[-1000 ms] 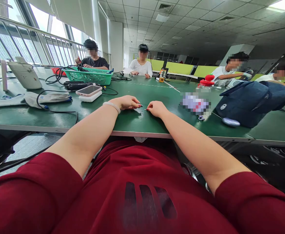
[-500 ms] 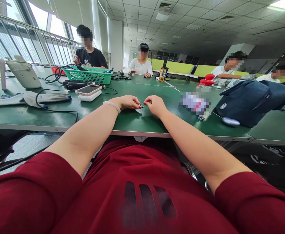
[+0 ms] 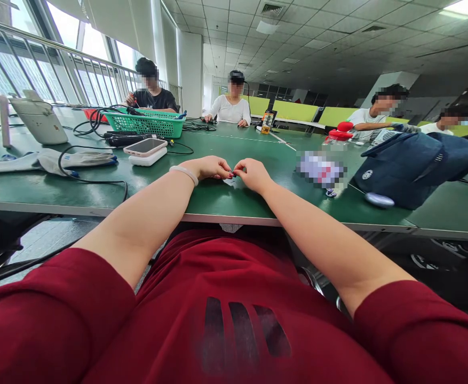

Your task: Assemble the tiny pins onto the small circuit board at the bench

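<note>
Close to the front edge of the green table [image 3: 253, 205], my left hand [image 3: 214, 168] and my right hand [image 3: 253, 174] meet fingertip to fingertip. Both are closed in a pinch. A small dark object [image 3: 232, 174] sits between the fingertips, mostly covered by them and too small to name. The left thumb and index finger grip it from one side; the right fingertips touch it from the other, and whether they hold a separate piece cannot be seen. A pale band [image 3: 185, 172] circles my left wrist.
To the left lie work gloves [image 3: 73, 160], a black cable, and a phone [image 3: 145, 147] on a white case. Behind them stands a green basket [image 3: 145, 125]. A navy bag [image 3: 410, 165] and a red-lidded bottle [image 3: 340, 133] stand right. Several people sit around the table.
My right hand has moved slightly left, closing the small gap to my left fingertips. Across the table, the person at the left leans lower and the one in white has shifted a hand.
</note>
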Motion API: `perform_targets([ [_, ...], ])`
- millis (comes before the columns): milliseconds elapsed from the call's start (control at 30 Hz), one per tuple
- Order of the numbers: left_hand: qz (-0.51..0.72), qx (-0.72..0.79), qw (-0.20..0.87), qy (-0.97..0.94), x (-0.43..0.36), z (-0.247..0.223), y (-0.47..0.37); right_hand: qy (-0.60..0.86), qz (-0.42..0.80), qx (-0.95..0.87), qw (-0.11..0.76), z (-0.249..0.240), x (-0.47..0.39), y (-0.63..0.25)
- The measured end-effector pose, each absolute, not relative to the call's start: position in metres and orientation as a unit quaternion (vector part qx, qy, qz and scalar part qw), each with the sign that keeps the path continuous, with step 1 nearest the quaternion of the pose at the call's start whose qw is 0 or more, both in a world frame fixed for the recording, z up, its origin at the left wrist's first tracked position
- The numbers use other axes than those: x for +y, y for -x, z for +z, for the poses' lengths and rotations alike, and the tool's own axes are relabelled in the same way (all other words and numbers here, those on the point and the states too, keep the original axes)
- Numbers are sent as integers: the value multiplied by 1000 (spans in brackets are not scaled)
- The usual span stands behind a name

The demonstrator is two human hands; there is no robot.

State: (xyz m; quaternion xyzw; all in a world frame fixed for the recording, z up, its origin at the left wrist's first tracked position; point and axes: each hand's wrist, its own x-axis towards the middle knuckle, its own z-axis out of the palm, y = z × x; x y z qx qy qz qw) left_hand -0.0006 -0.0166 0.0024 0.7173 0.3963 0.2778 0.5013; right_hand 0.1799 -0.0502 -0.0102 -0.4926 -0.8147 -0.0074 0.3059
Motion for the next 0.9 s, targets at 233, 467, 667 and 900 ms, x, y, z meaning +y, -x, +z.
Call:
perform_targets([
  [233,268,407,487,-725,-25,7,-1,488,-13,-816,310,-12,-48,-181],
  [467,267,402,489,-727,-25,7,-1,493,-12,-813,310,-11,-50,-180],
  [667,274,408,494,-717,-25,6,-1,493,-16,-819,295,-11,-52,-179],
  [900,273,406,489,-722,-22,4,-1,465,-35,-832,301,-13,-51,-180],
])
